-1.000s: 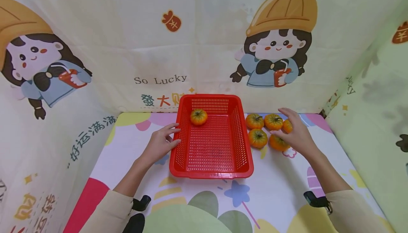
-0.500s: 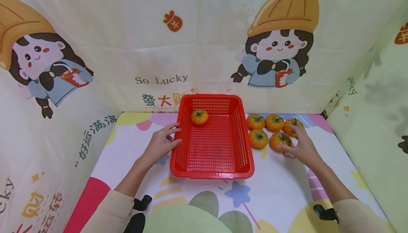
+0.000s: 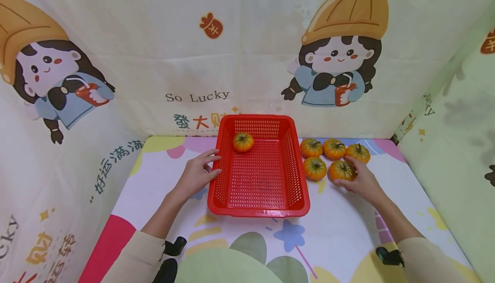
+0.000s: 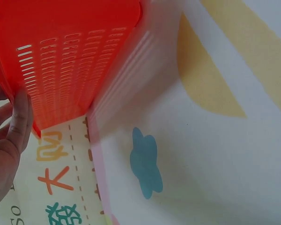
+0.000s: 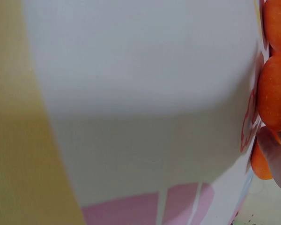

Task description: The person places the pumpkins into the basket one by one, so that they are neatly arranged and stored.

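Observation:
In the head view my left hand (image 3: 196,174) holds the left rim of a red plastic basket (image 3: 258,212) with perforated sides. The left wrist view shows fingers (image 4: 19,115) at the rim, against the basket's wall (image 4: 68,51). One small orange pumpkin (image 3: 243,142) sits inside at the far left corner. To the basket's right, my right hand (image 3: 363,182) grips a ribbed orange pumpkin (image 3: 342,170), thumb at its near side and fingers at its right. That pumpkin (image 5: 274,93) shows at the right wrist view's edge, where most of the hand is cut off.
More small pumpkins stand close by: a front-left one (image 3: 315,168), then a back row with left (image 3: 311,148), middle (image 3: 334,149) and right (image 3: 358,152) ones. A patterned cloth covers the table (image 3: 247,257). A printed fabric wall (image 3: 255,59) rises behind.
My right hand has moved down from above the pumpkins and come round the front right one. The left hand stays at the basket's rim.

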`<state>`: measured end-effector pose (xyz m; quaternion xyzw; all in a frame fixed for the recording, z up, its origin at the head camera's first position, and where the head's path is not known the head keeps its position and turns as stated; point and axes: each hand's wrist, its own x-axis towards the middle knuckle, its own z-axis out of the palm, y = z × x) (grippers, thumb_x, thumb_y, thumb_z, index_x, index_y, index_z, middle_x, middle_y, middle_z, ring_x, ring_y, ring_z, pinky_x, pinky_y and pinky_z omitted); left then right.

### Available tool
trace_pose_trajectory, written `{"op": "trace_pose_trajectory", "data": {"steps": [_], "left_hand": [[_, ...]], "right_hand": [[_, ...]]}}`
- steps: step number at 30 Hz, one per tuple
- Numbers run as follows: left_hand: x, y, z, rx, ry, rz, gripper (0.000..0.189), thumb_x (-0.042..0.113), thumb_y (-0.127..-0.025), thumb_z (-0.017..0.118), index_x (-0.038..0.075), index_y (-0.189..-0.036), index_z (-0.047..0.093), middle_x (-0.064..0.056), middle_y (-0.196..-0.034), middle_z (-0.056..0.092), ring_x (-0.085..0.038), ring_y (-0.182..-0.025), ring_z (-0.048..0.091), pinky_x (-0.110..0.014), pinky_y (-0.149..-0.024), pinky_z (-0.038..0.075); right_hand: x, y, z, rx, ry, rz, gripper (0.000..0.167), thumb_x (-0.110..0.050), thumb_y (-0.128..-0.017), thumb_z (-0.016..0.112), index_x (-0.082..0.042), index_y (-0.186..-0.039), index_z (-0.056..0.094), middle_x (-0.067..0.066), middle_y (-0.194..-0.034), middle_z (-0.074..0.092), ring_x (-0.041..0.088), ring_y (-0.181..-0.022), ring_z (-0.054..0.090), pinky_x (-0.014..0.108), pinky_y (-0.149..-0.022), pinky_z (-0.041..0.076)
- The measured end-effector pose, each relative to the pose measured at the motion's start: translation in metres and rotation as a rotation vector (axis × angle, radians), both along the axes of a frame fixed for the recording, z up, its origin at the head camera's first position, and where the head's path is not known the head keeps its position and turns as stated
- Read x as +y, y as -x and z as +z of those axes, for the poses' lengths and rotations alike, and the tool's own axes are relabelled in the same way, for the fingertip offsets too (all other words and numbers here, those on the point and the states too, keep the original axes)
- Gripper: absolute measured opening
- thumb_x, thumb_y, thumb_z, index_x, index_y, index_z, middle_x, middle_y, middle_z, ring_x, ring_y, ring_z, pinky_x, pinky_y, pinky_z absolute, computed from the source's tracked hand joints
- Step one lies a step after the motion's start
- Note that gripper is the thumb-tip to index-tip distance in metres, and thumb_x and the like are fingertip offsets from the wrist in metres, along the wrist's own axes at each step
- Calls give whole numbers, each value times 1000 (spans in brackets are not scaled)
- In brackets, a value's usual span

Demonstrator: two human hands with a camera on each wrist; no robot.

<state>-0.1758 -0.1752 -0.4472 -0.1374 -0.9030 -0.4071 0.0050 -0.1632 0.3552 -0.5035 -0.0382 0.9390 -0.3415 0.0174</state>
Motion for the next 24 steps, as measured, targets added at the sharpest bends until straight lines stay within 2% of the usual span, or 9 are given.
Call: {"op": "trace_pose_trajectory", "data": {"steps": [8,18,21,24], "left_hand": [[0,-1,1,-15,0,7,47,15,-89,81,4,-134,69,-9,-152,57,-17,-81,64,-23,-68,59],[0,-2,0,-5,-4,10,47,16,-89,80,4,-133,69,-9,-151,57,-18,-82,63,-25,-70,60],[0,-3,0,-2,-7,11,47,15,-89,80,3,-133,69,-9,-151,57,-17,-82,63,-24,-69,59],[0,-3,0,4,-7,10,46,15,-89,80,3,-133,69,-10,-150,57,-17,-81,63,-22,-68,58]], "right_hand": [[-1,1,-4,-78,-5,-37,97,-40,-88,81,6,-157,29,36,-157,34,58,-140,34,75,-112,29],[2,0,-6,-70,-11,-36,92,-41,-90,80,3,-156,33,36,-154,39,54,-132,42,72,-110,36],[3,-1,-5,-52,-14,-33,90,-41,-90,80,2,-155,34,37,-152,40,53,-130,44,73,-108,38],[3,-2,-1,-17,-28,-34,88,-40,-89,81,1,-153,38,37,-148,45,51,-123,50,69,-103,44]]}}
